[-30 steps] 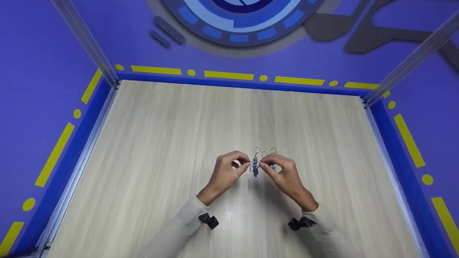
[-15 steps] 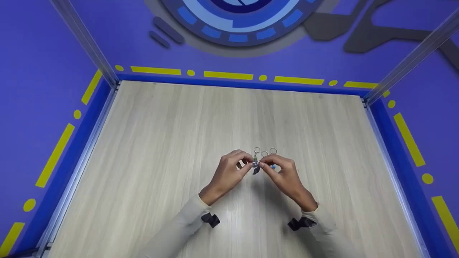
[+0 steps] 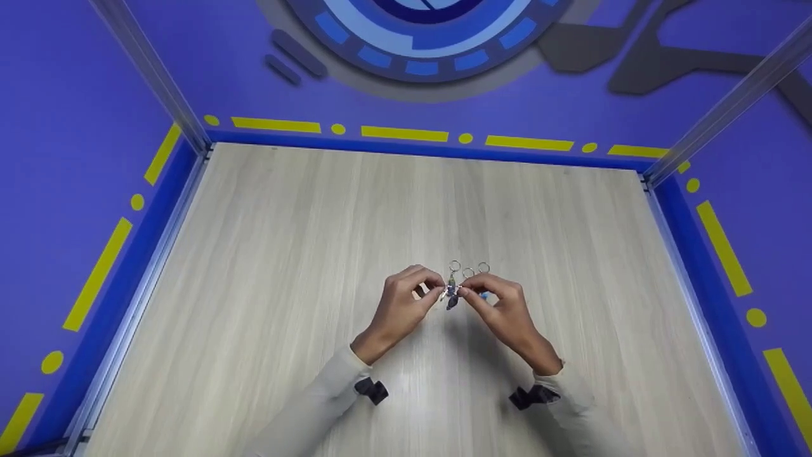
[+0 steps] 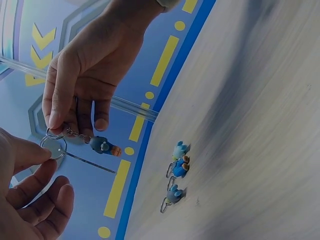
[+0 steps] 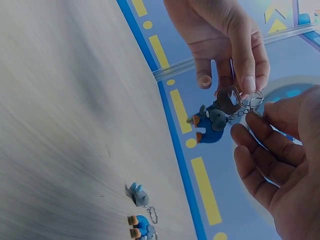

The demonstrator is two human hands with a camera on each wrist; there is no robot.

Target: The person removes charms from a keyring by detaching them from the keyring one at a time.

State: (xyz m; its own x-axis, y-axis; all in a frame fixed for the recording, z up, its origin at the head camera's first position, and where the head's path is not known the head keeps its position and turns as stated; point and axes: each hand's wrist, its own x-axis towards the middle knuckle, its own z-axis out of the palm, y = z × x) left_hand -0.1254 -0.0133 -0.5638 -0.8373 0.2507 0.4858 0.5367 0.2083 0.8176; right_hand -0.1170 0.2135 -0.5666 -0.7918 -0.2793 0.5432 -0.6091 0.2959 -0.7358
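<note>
In the head view my left hand and right hand face each other over the table, with a keychain hanging between them. It carries a small blue-clothed figure with a grey-blue head and brown feet, on a short chain. My right hand pinches the keychain's split ring in the right wrist view. From my left hand's pinch hangs what looks like a flat key, partly behind the figure. The left wrist view shows that key edge-on as a thin dark strip, beside my left thumb and fingers.
On the wooden table just beyond my hands lie three similar keychains, their rings pointing away. The left wrist view shows their figures: light blue, blue with brown feet and grey-blue. Blue-purple panels enclose the table.
My left hand moved right, close to my right hand, then drew slightly back left. The hanging figure turned a little, while my right hand stayed nearly still.
</note>
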